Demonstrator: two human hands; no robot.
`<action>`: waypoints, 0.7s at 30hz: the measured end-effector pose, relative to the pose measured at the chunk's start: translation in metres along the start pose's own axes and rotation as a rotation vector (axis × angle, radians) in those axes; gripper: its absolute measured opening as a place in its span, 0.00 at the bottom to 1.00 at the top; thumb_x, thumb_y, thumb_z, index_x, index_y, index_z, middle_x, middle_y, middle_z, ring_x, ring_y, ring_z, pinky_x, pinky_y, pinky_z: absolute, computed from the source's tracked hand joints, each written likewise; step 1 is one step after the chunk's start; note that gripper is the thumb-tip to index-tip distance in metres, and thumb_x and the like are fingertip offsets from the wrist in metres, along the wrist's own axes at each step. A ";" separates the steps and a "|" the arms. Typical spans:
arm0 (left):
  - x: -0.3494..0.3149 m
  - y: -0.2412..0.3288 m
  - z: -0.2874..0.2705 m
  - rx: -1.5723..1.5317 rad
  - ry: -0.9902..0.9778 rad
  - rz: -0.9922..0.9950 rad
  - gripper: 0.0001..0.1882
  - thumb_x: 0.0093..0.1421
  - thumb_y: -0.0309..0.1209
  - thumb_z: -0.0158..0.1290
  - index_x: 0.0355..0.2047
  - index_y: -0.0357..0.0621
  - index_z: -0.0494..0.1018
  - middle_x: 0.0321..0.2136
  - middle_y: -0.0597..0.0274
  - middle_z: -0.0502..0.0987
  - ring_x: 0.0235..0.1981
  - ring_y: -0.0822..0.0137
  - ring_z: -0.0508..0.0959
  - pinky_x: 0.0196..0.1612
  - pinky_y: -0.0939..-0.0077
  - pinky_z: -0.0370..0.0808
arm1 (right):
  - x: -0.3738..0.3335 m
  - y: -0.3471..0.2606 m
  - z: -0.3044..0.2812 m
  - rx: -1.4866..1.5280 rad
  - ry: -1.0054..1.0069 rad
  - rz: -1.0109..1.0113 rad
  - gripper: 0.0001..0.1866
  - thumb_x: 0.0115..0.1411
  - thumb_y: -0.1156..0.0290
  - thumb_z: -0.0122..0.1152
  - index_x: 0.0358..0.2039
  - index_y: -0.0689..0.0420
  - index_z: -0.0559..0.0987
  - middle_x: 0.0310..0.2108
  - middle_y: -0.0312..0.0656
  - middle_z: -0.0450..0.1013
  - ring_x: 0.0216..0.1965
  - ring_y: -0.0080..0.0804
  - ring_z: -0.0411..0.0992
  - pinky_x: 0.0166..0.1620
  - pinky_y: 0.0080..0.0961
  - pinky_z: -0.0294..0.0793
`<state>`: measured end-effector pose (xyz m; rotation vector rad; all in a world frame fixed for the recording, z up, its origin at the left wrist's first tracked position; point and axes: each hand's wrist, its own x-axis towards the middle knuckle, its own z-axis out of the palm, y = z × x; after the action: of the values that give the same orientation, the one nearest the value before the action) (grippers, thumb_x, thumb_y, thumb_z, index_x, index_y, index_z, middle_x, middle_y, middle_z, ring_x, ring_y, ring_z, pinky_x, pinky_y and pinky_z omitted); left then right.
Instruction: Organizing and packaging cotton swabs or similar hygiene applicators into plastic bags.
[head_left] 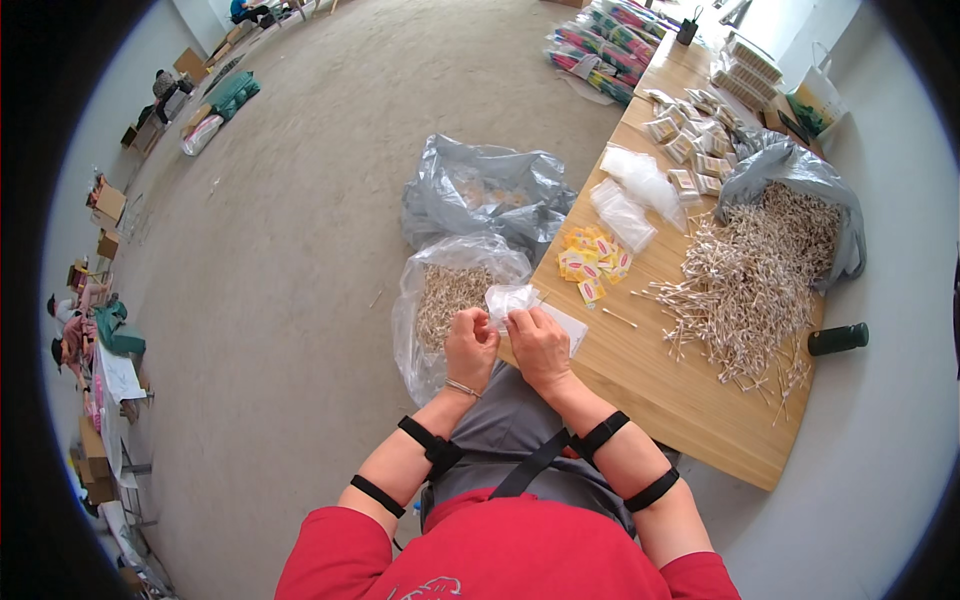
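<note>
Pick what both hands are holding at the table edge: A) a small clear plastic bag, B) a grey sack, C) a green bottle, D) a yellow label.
A: the left hand and right hand pinch a small clear bag between them.

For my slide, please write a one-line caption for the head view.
Both hands, left hand and right hand, hold a small clear bag beside a cotton swab pile on a wooden table.

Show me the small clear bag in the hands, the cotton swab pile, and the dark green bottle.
small clear bag (507,298), head view, crumpled top
cotton swab pile (752,285), head view, middle
dark green bottle (838,339), head view, body
</note>
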<state>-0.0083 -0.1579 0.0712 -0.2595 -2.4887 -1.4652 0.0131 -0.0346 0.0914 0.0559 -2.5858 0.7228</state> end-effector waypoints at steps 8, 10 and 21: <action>0.010 0.005 0.008 -0.309 0.048 -0.323 0.11 0.55 0.29 0.56 0.32 0.39 0.65 0.19 0.62 0.73 0.19 0.72 0.75 0.23 0.76 0.72 | -0.001 0.005 0.011 0.208 0.071 0.189 0.04 0.53 0.72 0.59 0.27 0.56 0.73 0.23 0.43 0.72 0.25 0.41 0.73 0.29 0.34 0.72; 0.007 0.001 0.011 -0.399 0.058 -0.298 0.10 0.59 0.32 0.54 0.32 0.42 0.64 0.19 0.65 0.72 0.17 0.76 0.74 0.20 0.82 0.72 | -0.001 0.005 0.014 0.247 0.059 0.119 0.05 0.52 0.72 0.59 0.25 0.56 0.72 0.23 0.44 0.71 0.25 0.42 0.73 0.28 0.34 0.72; 0.017 -0.013 -0.003 0.071 -0.024 0.037 0.07 0.55 0.29 0.57 0.31 0.42 0.70 0.16 0.63 0.73 0.17 0.70 0.75 0.22 0.75 0.71 | 0.008 0.015 0.020 0.268 -0.013 -0.039 0.09 0.54 0.70 0.60 0.22 0.56 0.69 0.20 0.42 0.69 0.22 0.42 0.72 0.24 0.34 0.71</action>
<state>-0.0279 -0.1663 0.0666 -0.3099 -2.5346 -1.3640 -0.0045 -0.0307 0.0727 0.1943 -2.4755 1.0526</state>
